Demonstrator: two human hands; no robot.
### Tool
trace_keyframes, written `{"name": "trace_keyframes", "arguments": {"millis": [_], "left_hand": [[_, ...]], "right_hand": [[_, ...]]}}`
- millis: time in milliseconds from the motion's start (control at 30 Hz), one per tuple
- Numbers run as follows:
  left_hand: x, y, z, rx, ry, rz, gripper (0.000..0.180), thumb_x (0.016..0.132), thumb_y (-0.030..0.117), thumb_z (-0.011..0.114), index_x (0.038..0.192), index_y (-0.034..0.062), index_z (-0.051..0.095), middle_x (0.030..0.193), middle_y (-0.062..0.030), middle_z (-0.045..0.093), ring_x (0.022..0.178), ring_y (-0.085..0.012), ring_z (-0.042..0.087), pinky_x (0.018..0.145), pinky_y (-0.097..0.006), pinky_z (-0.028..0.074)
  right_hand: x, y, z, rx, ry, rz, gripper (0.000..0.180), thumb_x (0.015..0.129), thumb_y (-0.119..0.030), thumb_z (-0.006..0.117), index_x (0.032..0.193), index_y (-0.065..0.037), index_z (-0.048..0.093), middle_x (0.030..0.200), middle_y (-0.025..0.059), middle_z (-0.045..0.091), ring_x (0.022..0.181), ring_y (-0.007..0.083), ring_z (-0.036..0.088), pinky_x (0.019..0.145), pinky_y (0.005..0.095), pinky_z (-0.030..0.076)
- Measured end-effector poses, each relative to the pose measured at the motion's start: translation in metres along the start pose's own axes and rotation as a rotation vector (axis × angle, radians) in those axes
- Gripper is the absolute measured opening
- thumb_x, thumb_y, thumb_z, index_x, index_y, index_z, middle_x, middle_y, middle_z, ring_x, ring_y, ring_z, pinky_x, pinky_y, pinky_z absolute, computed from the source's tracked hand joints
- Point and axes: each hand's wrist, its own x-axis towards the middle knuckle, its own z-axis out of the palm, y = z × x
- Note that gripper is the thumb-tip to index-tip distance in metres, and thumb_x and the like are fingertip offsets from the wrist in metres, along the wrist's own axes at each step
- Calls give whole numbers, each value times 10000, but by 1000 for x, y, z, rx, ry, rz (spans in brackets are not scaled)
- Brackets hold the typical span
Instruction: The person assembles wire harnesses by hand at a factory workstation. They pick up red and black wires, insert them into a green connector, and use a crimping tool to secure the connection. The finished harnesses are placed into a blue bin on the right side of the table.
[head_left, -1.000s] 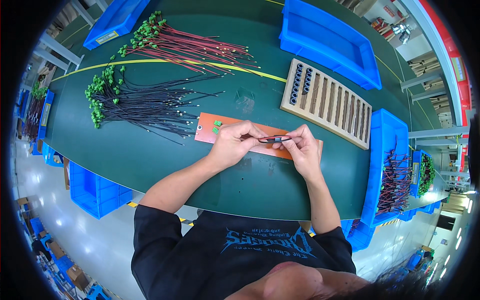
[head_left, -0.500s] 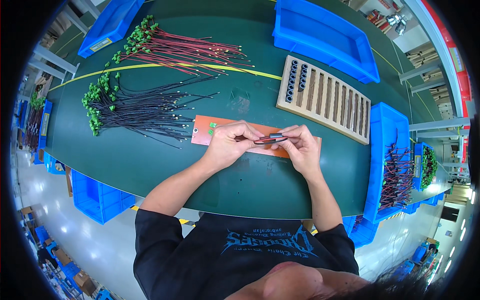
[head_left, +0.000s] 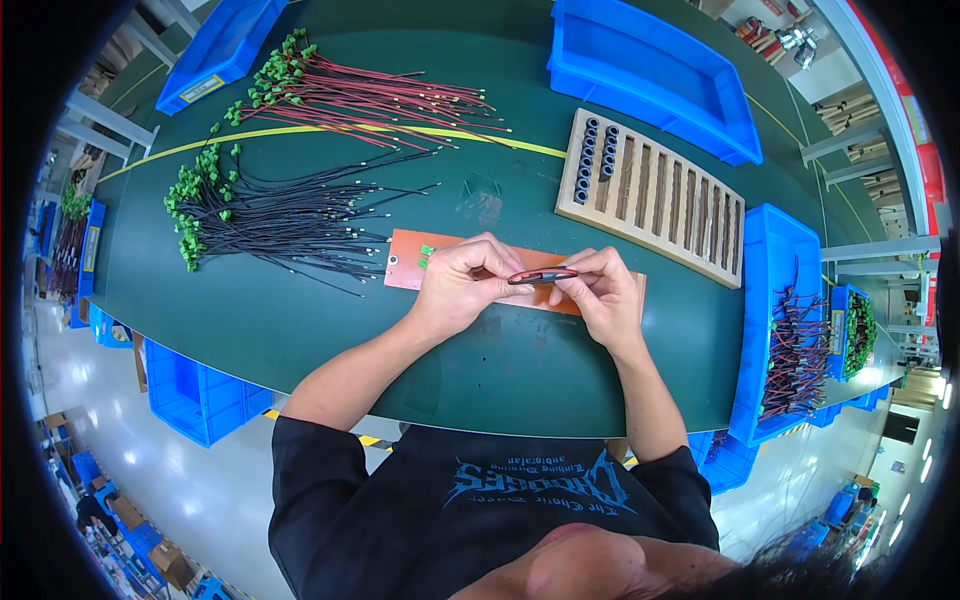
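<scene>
Between both hands, above the orange board, is a small loop of red and black wires. My left hand pinches the left end of the loop between thumb and fingers. Fingertips of my right hand close on its right end. A dark piece seems to sit within the loop, but its shape cannot be made out. Two small green connectors lie on the board just left of my left hand.
Red wires and black wires with green connectors lie at left. A wooden rack holds black cylinders in its left slots. Blue trays stand at the back; a blue bin with wire assemblies stands at right.
The loop has turned between my fingers, and the black cylinder that showed on its upper right no longer stands out. Both hands stay nearly in place.
</scene>
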Motion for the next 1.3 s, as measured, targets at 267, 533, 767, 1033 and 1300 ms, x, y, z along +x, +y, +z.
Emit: {"name": "trace_keyframes", "arguments": {"millis": [267, 533, 767, 1033, 1300], "left_hand": [[3, 1, 3, 108, -33, 3, 171, 809, -154, 731, 785, -3, 654, 916, -114, 679, 862, -200, 682, 787, -323, 577], [0, -3, -4, 27, 4, -40, 197, 803, -118, 792, 793, 9, 642, 929, -101, 652, 887, -172, 677, 811, -297, 584], [-1, -3, 0, 16, 24, -20, 178, 823, -116, 778, 821, 1, 644, 953, -96, 638, 873, -166, 681, 809, -304, 596], [-3, -9, -2, 190, -44, 74, 182, 826, -186, 699, 819, -8, 658, 995, -123, 640, 939, -196, 690, 861, -326, 607], [-4, -5, 6, 105, -51, 33, 187, 803, -180, 671, 846, -4, 715, 1081, -132, 686, 992, -200, 688, 861, -334, 602]], "right_hand": [[-2, 6, 2, 5, 9, 1, 145, 980, 89, 603, 1045, 22, 493, 1028, 183, 653, 828, 211, 703, 733, 314, 599], [-2, -4, -7, -78, -71, 49, 187, 973, 94, 611, 1108, 3, 518, 1116, 194, 683, 944, 202, 722, 847, 326, 593], [0, 8, -7, -53, -18, -55, 134, 967, 100, 606, 1048, 16, 540, 1135, 203, 695, 961, 204, 721, 874, 329, 589], [-4, 14, 0, 55, 18, -7, 100, 961, 107, 609, 1010, 21, 594, 1050, 168, 705, 882, 192, 715, 803, 313, 600], [2, -14, -3, -130, -76, 7, 167, 966, 67, 596, 1124, 14, 600, 1134, 118, 690, 1050, 188, 673, 914, 332, 542]]}}
